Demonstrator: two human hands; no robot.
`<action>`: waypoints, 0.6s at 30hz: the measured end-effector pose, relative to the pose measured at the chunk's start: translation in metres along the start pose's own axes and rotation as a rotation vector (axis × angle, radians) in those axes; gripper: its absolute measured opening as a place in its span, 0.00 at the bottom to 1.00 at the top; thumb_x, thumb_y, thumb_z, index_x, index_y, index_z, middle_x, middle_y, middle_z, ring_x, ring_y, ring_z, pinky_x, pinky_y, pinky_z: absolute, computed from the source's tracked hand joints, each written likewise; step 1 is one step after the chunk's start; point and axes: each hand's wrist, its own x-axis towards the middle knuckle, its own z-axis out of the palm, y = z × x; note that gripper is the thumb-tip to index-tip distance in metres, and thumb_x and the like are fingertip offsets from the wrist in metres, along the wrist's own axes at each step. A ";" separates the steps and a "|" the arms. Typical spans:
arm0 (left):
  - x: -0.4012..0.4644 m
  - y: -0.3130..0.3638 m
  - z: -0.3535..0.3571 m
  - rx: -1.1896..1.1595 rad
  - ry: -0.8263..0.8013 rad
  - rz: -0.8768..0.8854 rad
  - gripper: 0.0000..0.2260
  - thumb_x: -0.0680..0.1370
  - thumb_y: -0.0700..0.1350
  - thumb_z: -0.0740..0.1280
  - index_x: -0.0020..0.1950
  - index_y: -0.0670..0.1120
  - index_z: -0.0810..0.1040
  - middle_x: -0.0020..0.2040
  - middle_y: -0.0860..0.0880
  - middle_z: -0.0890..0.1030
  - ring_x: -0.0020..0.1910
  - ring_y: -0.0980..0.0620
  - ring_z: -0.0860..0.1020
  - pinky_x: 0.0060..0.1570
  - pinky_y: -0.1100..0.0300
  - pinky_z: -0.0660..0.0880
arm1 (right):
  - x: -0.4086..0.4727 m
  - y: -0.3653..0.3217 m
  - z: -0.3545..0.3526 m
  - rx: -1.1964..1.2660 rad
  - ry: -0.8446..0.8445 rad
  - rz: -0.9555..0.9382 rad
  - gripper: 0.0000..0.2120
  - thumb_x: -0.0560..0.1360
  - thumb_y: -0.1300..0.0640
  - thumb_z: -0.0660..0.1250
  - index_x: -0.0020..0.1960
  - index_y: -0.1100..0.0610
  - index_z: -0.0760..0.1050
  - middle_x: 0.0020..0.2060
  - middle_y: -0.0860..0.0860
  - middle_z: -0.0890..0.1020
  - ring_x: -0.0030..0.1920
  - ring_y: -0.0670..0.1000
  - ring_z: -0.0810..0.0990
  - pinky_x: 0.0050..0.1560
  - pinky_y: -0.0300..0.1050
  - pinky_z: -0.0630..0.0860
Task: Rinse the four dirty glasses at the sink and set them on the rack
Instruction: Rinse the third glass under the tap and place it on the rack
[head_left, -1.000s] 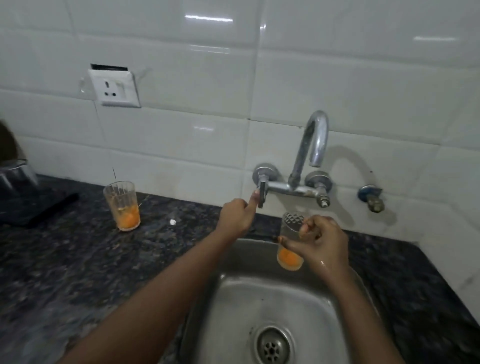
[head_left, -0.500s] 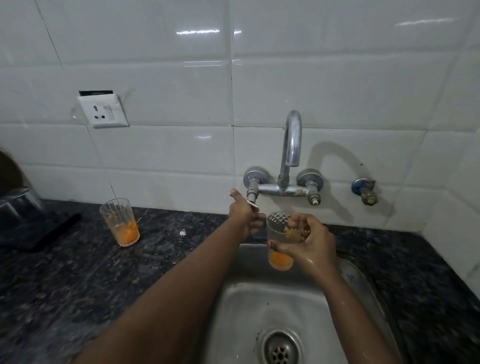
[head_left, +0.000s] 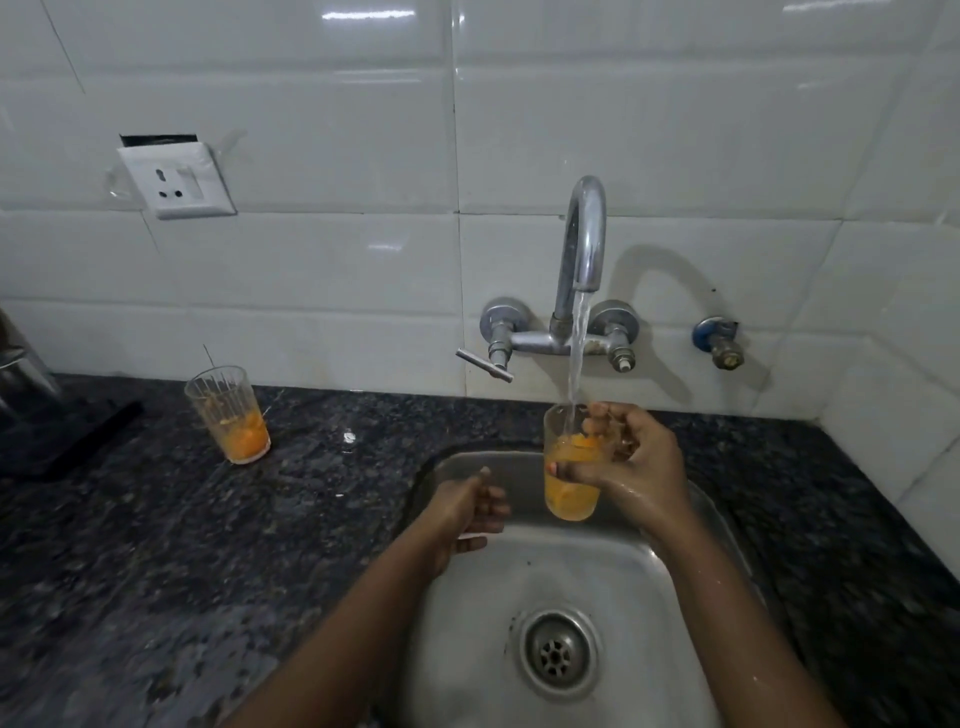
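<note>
1. Running: water stream from the curved chrome wall tap falls into a clear ribbed glass with orange residue.
2. Right hand grip is wrapped round that glass, holding it upright over the back edge of the stainless steel sink.
3. Left hand grip holds nothing, fingers loosely curled, at the sink's left rim.
4. Second clear ribbed glass with orange dregs stands upright on the dark speckled granite table, near its back edge, well left of the sink.
</note>
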 end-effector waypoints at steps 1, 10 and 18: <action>-0.002 -0.009 -0.002 -0.003 -0.002 -0.013 0.17 0.80 0.55 0.55 0.45 0.47 0.77 0.41 0.49 0.81 0.37 0.52 0.77 0.39 0.61 0.68 | -0.002 0.002 0.000 0.037 -0.005 0.008 0.34 0.52 0.68 0.81 0.57 0.57 0.76 0.49 0.53 0.82 0.49 0.51 0.80 0.45 0.41 0.78; -0.021 -0.039 -0.012 0.000 0.040 0.006 0.17 0.80 0.55 0.57 0.52 0.44 0.77 0.41 0.48 0.81 0.36 0.54 0.75 0.37 0.62 0.66 | -0.010 0.033 0.009 0.354 -0.072 0.131 0.32 0.54 0.64 0.78 0.56 0.47 0.76 0.51 0.49 0.82 0.51 0.50 0.81 0.46 0.47 0.78; -0.033 -0.041 -0.010 -0.013 0.021 0.046 0.15 0.80 0.53 0.57 0.51 0.44 0.77 0.42 0.47 0.81 0.38 0.53 0.75 0.38 0.62 0.68 | -0.005 0.047 0.022 0.598 -0.165 0.346 0.40 0.64 0.61 0.72 0.71 0.45 0.60 0.57 0.51 0.77 0.57 0.57 0.78 0.45 0.53 0.78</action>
